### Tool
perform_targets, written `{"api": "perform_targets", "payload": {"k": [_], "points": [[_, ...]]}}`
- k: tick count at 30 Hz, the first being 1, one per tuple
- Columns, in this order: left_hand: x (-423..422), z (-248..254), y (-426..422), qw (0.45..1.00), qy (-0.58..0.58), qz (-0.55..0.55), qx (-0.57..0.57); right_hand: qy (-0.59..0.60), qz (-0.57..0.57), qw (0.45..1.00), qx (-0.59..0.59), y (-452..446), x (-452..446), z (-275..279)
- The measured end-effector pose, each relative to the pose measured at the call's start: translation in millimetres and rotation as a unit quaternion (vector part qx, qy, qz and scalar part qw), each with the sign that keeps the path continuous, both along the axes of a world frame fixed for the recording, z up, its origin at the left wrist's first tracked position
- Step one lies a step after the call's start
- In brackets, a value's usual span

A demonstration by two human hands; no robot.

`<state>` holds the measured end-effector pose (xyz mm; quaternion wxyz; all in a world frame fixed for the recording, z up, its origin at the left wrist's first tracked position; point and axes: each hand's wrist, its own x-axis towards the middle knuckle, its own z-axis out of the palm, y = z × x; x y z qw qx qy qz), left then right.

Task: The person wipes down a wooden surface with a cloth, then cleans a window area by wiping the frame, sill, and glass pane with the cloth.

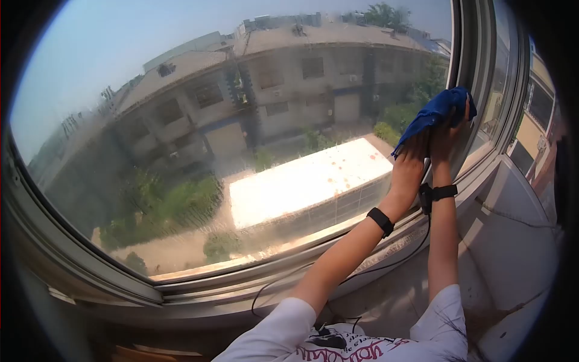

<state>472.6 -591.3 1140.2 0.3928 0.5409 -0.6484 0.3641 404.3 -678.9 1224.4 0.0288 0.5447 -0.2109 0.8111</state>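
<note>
A crumpled blue cloth is pressed up against the window's right side, by the upright frame. My right hand grips it, with the fingertips mostly covered by its folds. Just to the left, my left hand is also on the cloth, its fingers pointing up and partly tucked under the fabric. The hands are close together. Water streaks and a hazy film mark the large window pane.
The window frame rises at the right, beside another sash. A sill track runs below the glass. Dark cables hang near my wrists and over the ledge. Outside stand buildings and a bright flat roof.
</note>
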Motion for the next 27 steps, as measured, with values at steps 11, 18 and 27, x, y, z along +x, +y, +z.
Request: {"api": "perform_targets", "payload": {"k": [11,18,27], "points": [[104,75,137,0.987,0.059,0.067,-0.135,0.078,0.102,0.973,-0.19,158,136,113],[219,138,275,0.967,0.034,0.155,-0.198,0.116,0.234,0.904,-0.339,314,275,199],[369,109,482,0.929,0.026,0.338,-0.151,0.111,0.288,0.866,-0.395,549,477,170]]}}
